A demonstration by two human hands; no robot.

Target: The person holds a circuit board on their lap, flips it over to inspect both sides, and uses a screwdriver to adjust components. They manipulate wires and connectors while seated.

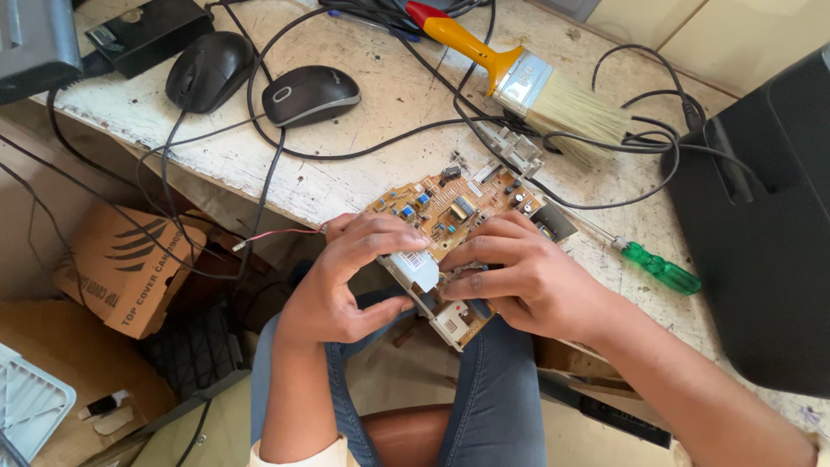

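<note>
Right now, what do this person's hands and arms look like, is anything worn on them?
Both the left hand and the right hand are bare, with no gloves, and no rings or watch show. The forearms are uncovered too. A cream-coloured sleeve edge shows only near the left elbow at the bottom of the view. Fingernails are short and unpainted.

At frame centre I see a matt tan circuit board (450, 216). Upper right, the brush (519, 73) has a glossy yellow plastic handle, shiny metal ferrule and pale bristles. The tabletop (363, 164) looks rough, chipped white. The screwdriver (661, 268) handle is translucent green plastic.
</note>
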